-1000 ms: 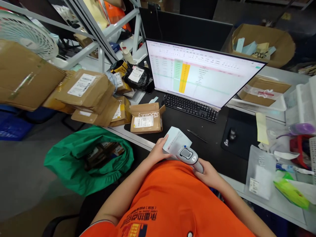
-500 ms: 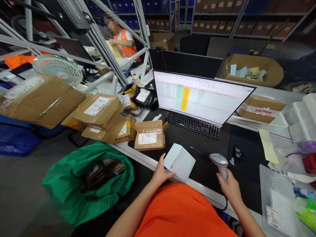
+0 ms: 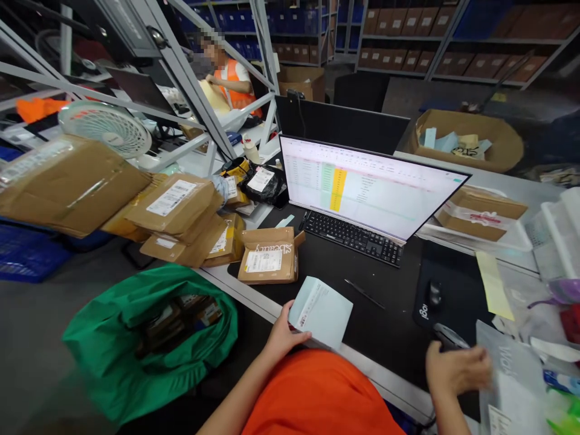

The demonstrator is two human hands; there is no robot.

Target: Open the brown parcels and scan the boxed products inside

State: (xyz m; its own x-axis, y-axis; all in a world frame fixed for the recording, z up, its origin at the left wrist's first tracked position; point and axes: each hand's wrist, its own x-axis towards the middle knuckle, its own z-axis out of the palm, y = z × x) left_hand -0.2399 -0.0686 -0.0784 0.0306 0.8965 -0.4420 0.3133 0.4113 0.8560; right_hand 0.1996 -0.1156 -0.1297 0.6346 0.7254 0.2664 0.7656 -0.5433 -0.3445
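My left hand (image 3: 284,335) is closed on the lower left edge of a pale blue box (image 3: 322,311), thumb on top, at the desk's front edge. Small print and a red mark show on the box. At the right, my right hand (image 3: 457,370) is slightly blurred, fingers stretched out and apart. Just beyond it lies a barcode scanner (image 3: 449,336), partly hidden by that hand. A thin, dark pen-like tool (image 3: 365,294) rests on the black mat between the hands. An opened brown carton (image 3: 268,257) with a white label stands left of the blue box.
A monitor (image 3: 367,187) and keyboard (image 3: 348,235) stand behind the hands; a mouse (image 3: 434,293) is at right. Taped parcels (image 3: 172,205) are piled left, above a green sack (image 3: 104,356) holding packages. A clear plastic bag (image 3: 507,356) lies right. Another person (image 3: 235,81) sits beyond the frame.
My right hand has moved right and opened off the scanner, which is now down near the mouse pad. My left hand still holds the blue box. The view has shifted slightly.
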